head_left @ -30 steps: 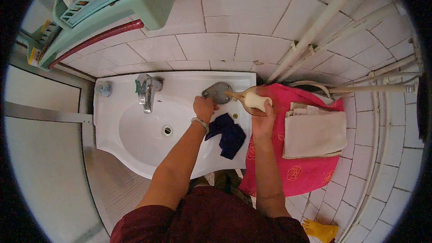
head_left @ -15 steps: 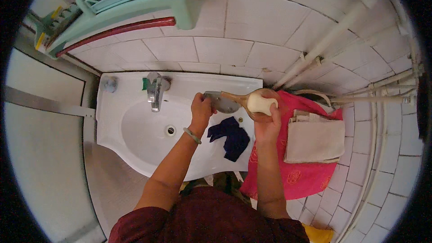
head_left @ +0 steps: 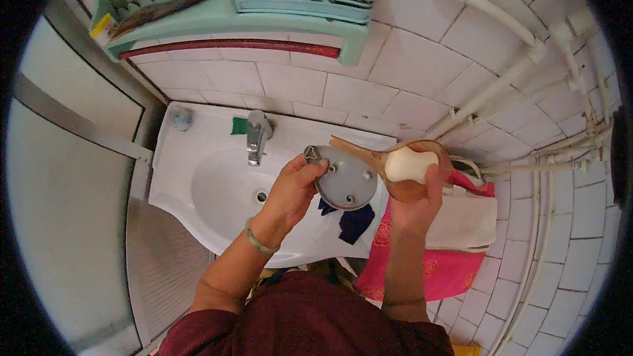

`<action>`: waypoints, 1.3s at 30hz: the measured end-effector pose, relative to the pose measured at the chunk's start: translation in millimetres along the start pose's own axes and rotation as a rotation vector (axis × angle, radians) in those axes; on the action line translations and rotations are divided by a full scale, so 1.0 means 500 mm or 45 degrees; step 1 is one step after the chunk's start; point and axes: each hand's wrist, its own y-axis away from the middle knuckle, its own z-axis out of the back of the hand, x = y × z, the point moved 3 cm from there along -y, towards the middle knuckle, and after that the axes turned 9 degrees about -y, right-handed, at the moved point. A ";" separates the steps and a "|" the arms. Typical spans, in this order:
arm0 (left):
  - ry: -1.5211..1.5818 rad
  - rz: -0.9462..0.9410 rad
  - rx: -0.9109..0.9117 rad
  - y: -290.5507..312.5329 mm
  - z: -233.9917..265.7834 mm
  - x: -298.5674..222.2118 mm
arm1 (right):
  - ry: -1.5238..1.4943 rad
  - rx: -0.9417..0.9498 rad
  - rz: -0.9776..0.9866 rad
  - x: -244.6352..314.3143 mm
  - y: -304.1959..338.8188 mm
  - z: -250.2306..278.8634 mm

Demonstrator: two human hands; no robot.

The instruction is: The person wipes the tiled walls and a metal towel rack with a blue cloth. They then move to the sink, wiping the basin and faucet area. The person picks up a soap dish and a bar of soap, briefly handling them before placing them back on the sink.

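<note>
My left hand (head_left: 295,192) grips the edge of a round grey disc (head_left: 345,183) with a few small pegs on its face and a ring-like tab at its rim. My right hand (head_left: 417,206) holds a brown, long-handled scoop (head_left: 404,190) with a cream bar of soap (head_left: 410,165) in its bowl. The thumb of that hand rests against the soap. The scoop's handle overlaps the disc, and I cannot tell whether they touch. Below the disc, a dark blue cloth (head_left: 357,223) lies on the white washbasin's ledge, partly hidden.
A chrome tap (head_left: 258,137) stands at the back of the washbasin (head_left: 217,181), beside a green pad (head_left: 239,126). A red cloth (head_left: 432,281) and a folded beige towel (head_left: 467,223) lie to the right. Above hangs a mint-green shelf (head_left: 302,21); pale pipes (head_left: 491,96) run along the wall.
Both hands have come up closer to me. The disc has tilted to show its flat face, and it covers part of the blue cloth. My view has shifted, bringing more shelf into sight.
</note>
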 end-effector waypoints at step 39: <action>-0.014 -0.905 -0.150 0.318 0.091 -0.269 | -0.581 0.095 -0.564 -0.107 0.198 -0.280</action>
